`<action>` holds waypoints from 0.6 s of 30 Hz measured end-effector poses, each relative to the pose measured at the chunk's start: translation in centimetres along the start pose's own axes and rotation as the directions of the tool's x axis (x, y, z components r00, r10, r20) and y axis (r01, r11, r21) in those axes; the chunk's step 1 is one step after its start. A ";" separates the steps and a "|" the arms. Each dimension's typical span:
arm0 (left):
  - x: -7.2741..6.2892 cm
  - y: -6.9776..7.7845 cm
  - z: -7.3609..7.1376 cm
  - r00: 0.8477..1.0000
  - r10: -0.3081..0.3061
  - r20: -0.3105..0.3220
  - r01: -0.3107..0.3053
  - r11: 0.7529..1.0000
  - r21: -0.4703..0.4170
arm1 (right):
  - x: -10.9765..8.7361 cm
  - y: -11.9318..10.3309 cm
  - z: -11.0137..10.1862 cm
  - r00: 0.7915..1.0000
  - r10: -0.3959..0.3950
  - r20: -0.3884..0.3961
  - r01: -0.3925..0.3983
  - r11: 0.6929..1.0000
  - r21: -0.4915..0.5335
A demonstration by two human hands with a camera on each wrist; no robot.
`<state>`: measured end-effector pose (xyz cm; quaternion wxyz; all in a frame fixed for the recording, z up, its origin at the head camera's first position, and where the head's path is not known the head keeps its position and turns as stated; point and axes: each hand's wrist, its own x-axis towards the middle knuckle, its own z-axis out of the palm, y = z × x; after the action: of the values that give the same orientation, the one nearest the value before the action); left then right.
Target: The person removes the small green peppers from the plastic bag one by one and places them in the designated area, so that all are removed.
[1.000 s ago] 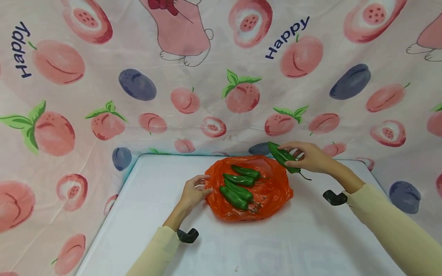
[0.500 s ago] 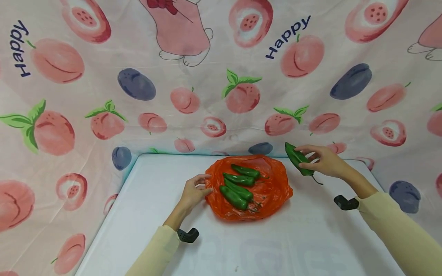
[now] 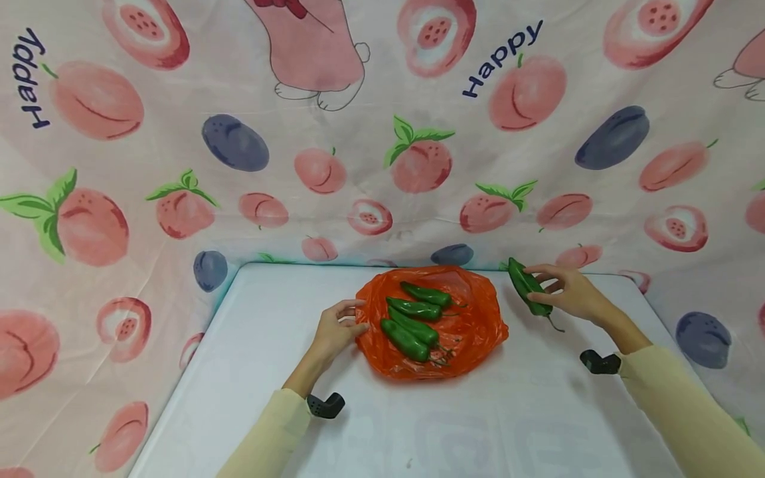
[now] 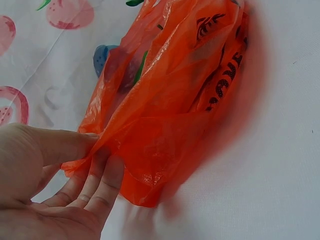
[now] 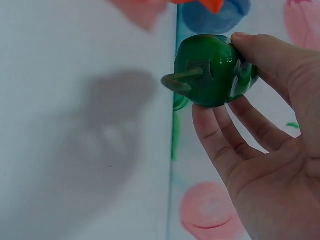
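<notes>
An orange-red plastic bag (image 3: 472, 352) lies spread on the white table, with several green peppers (image 3: 412, 309) on it. My left hand (image 3: 331, 332) pinches the bag's left edge between thumb and fingers, as the left wrist view shows with the bag's rim (image 4: 125, 110) pulled up. To the right of the bag, my right hand (image 3: 568, 291) holds one green pepper (image 3: 526, 285) above the table, its stem hanging toward the lower right. From the right wrist view, thumb and fingertips grip the sides of that pepper (image 5: 210, 70), stem end facing the camera.
A fruit-printed cloth (image 3: 358, 133) rises behind the white table (image 3: 269, 292) and along its sides. The table's back edge runs close behind the bag and the right hand. Small black devices (image 3: 325, 405) sit at both wrists.
My right hand has carried the pepper rightward, away from over the bag's right edge, and slightly lower. The left hand keeps its place on the bag.
</notes>
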<state>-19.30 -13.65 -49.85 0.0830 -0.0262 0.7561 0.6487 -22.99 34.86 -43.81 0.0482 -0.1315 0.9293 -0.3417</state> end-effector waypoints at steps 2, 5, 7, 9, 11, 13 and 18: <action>0.0 0.0 0.0 1.000 0.000 -0.002 0.000 1.000 0.001 | -0.1 0.5 0.4 1.000 0.025 0.002 -0.025 1.000 0.012; 0.1 0.0 0.0 1.000 0.005 -0.005 -0.005 1.000 0.001 | -0.2 1.2 0.9 0.999 0.049 0.003 -0.050 0.998 0.037; 0.1 -0.1 0.0 1.000 0.008 -0.007 -0.008 1.000 -0.004 | -0.3 1.5 1.3 0.998 0.059 0.007 -0.060 0.997 0.057; 0.1 -0.1 0.0 1.000 0.010 -0.006 -0.010 1.000 -0.009 | -0.3 1.9 1.6 0.998 0.068 0.011 -0.069 0.995 0.073; 0.1 -0.2 -0.1 1.000 0.011 -0.004 -0.011 1.000 -0.018 | -0.3 2.3 2.0 0.997 0.076 0.017 -0.077 0.993 0.086; 0.1 -0.3 -0.1 1.000 0.011 0.000 -0.011 1.000 -0.027 | -0.2 2.7 2.4 0.995 0.093 0.024 -0.095 0.991 0.095; 0.0 -0.3 -0.1 1.000 0.003 0.002 -0.003 0.999 -0.037 | -0.2 3.4 3.4 0.990 0.134 0.041 -0.138 0.983 0.121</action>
<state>-19.27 -13.77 -50.10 0.0824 -0.0260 0.7440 0.6626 -22.91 35.32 -48.60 0.0947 -0.0700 0.9123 -0.3923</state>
